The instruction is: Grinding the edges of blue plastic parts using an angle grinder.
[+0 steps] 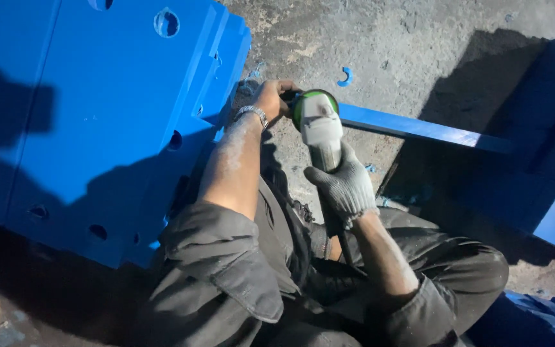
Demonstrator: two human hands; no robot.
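Nearest us, our right hand [345, 186], in a grey knitted glove, is clamped around the body of the white and green angle grinder [320, 123]. Our bare left hand [271, 97] grips its head where it meets the long blue metal bar [419, 128] lying on the concrete floor [406, 45]. A kickback could, we judge, throw the disc into those ungloved fingers, or against the large blue metal panel with round holes [97, 115] beside them.

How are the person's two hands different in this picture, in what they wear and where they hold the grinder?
The right hand wears a grey knitted glove; the left hand is bare, with a metal wristband on its wrist. The right hand grips the grey body of the angle grinder from behind; the left hand holds it at the side of its green-rimmed head. Both forearms look dusty and both hands hold the same tool.
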